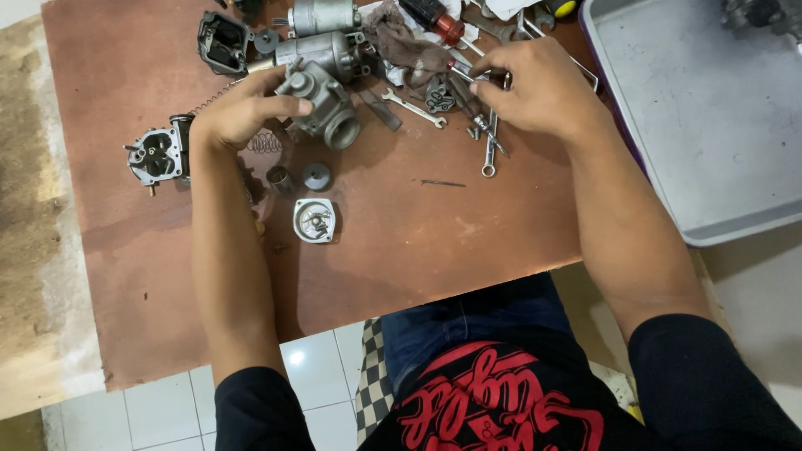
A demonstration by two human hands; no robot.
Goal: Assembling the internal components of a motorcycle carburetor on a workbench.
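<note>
My left hand [244,108] grips a grey metal carburettor body [327,107] on a brown wooden board [401,242], its round bore facing me. My right hand [541,88] reaches into a pile of tools at the far side, fingers closed around a thin metal tool [483,125] near a small wrench [413,108]. A coil spring [265,144] lies just under my left hand. Closer to me sit a round metal cap [315,220] and two small cylindrical parts [299,178].
Another carburettor body [156,154] lies at the left. More carburettor parts, a dirty rag [409,46] and a red-handled screwdriver [434,18] crowd the far edge. A grey metal tray [710,125] stands at the right. White floor tiles show below the board.
</note>
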